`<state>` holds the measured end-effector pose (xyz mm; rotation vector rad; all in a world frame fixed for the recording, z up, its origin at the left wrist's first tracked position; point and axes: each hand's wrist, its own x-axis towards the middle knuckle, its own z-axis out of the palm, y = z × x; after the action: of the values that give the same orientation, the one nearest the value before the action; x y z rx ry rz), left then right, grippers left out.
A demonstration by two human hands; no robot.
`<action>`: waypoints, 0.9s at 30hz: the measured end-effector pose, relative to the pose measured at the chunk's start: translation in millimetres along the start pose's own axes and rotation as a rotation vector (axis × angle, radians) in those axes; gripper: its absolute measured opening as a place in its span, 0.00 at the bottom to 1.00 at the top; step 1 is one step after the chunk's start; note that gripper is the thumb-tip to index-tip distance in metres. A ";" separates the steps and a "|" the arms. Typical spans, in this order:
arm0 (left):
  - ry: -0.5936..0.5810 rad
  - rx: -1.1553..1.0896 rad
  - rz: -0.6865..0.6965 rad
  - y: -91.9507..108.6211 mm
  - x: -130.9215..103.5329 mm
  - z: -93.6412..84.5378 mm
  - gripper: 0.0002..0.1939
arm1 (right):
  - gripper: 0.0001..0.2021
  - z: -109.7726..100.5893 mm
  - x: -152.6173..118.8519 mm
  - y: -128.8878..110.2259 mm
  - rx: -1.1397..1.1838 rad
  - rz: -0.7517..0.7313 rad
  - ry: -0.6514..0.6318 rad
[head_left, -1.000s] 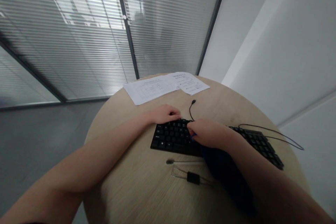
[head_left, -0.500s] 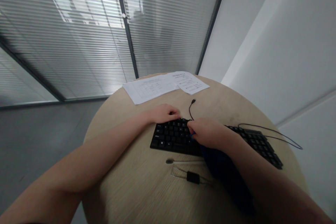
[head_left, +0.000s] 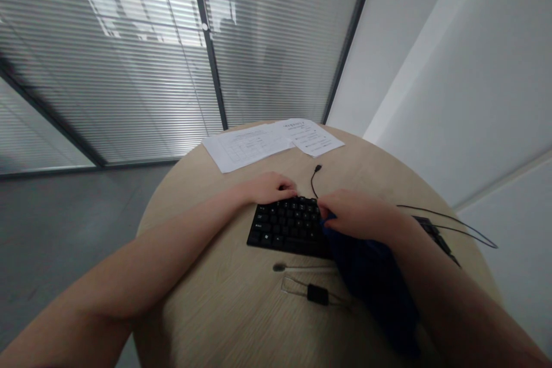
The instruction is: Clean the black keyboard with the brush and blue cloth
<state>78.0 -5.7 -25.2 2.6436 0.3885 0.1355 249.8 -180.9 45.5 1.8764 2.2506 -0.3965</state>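
Note:
A black keyboard [head_left: 284, 226] lies on the round wooden table, its middle covered by my right arm and a dark blue cloth. My left hand [head_left: 272, 187] grips the keyboard's far edge near its left end, fingers curled and partly hidden. Pinched in my right hand [head_left: 349, 211] is the dark blue cloth [head_left: 371, 273], which drapes over the keys and down toward the near side of the table. Beside my right fingertips, a short black cable end with a plug [head_left: 318, 168] sticks out past the keyboard's far edge.
Printed paper sheets [head_left: 250, 146] lie at the table's far side. In front of the keyboard are a thin rod with a dark oval end [head_left: 279, 267] and a wire loop with a black block [head_left: 318, 294]. A looped black cable [head_left: 468, 224] reaches over the right side.
My right hand has slid to the right along the keyboard with the blue cloth, and its forearm now covers more of the right-hand keys. My left hand has stayed in place.

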 end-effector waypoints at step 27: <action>0.006 0.014 0.017 -1.3 0.3 0.4 0.19 | 0.06 7.9 11.9 5.7 -0.004 -0.029 -0.066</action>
<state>78.0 -4.6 -26.1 2.6615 0.3705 0.1464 252.9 -171.4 33.9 1.8031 2.2367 -0.4504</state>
